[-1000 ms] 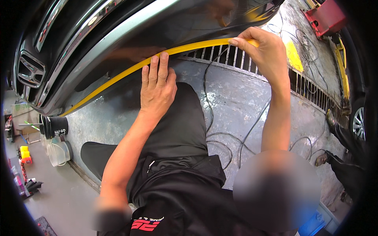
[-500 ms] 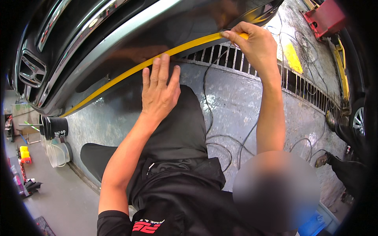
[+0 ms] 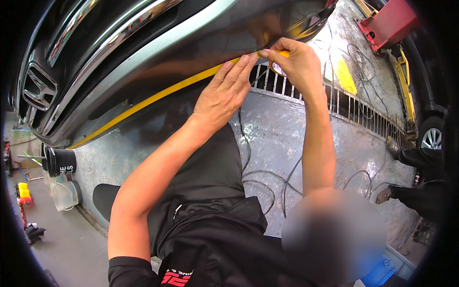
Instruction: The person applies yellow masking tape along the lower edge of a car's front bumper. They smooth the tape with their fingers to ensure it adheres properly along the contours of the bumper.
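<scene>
A strip of yellow masking tape (image 3: 177, 86) runs along the lower edge of a dark car bumper (image 3: 205, 43). My left hand (image 3: 224, 93) lies against the strip, its fingers stretched out and held side by side, the tips pressing on the tape. Just right of those fingertips, my right hand (image 3: 299, 64) is closed on the tape, with thumb and finger pinching it at the bumper edge. Part of the tape roll (image 3: 276, 68) shows under the right hand; the fingers hide the rest.
A floor drain grate (image 3: 351, 103) runs below the bumper, with black cables (image 3: 287, 182) across the wet floor. Black and clear buckets (image 3: 62, 160) stand at left. At right are a red lift part (image 3: 392, 24), another car's wheel (image 3: 431, 138) and another person's legs (image 3: 420, 158).
My left hand has slid right along the tape, close to the right hand. The right hand has shifted slightly left and down, and the tape roll beneath it now shows.
</scene>
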A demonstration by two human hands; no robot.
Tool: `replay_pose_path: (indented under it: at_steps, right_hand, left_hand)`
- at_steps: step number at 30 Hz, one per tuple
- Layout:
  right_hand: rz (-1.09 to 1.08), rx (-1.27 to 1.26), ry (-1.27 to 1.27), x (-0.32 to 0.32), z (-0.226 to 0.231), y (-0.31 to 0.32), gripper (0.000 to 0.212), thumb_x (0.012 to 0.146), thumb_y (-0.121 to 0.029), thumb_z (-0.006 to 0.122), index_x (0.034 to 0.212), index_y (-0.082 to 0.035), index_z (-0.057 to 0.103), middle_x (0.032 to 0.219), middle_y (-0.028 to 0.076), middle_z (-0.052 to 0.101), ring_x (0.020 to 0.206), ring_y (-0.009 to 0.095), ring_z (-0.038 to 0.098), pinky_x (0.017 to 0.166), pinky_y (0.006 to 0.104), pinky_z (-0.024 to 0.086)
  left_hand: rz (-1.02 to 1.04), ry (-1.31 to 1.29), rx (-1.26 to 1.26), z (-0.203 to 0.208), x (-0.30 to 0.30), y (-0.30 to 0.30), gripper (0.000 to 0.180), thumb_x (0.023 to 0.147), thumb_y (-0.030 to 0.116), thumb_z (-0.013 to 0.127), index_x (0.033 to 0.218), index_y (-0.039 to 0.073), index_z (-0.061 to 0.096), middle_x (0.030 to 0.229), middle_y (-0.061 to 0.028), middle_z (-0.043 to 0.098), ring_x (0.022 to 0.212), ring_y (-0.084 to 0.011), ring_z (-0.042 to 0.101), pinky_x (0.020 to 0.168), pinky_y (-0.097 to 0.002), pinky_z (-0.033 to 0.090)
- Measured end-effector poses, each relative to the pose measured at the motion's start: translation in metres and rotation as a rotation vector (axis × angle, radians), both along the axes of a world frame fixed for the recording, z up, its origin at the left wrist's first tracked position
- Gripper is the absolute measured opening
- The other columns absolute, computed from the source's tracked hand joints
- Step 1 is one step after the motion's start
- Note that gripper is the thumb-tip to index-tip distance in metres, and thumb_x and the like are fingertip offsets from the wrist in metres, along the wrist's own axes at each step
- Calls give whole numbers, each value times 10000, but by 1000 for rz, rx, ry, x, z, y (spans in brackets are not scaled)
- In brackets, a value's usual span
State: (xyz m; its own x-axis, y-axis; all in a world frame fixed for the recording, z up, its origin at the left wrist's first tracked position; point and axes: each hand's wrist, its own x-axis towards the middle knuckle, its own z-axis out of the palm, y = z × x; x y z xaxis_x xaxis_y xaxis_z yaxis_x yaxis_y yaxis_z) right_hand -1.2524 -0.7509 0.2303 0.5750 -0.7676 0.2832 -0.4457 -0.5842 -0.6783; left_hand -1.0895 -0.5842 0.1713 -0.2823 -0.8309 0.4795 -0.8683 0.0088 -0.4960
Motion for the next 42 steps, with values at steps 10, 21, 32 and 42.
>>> replay_pose_path:
  at_steps: [10,21,32,42]
  right_hand:
    - [167,-68,145,-27,15,-37,317,996,-387,782,1049,-77,821,885,129,803,856,338,778,807,440,585]
    - [14,-188,180,-21,9,-23,310,1021,-368,735,1073,-72,810,1012,177,806,977,426,755,856,488,581]
    - [-209,0,-349,-71,-83,-96,262,1085,-214,728,956,12,768,786,-8,650,714,77,534,634,275,428]
    - [73,388,-181,-27,-78,64,204,1108,-175,724,1041,17,740,863,-27,657,775,57,540,693,230,427]
  left_hand:
    - [12,-47,4,-7,-9,-15,191,988,217,615,1045,90,746,1788,-151,389,1697,-283,284,1394,-466,194]
    - [74,-191,26,-5,-32,-44,507,1025,261,556,1436,4,705,1769,-156,406,1679,-310,302,1409,-479,166]
    - [124,-212,-251,-62,-28,-96,590,1077,204,469,1601,-64,520,1754,-199,411,1657,-321,347,1418,-439,157]
    - [98,23,31,-38,103,142,717,1060,188,496,1752,168,309,1862,-7,236,1717,-190,191,1414,-420,142]
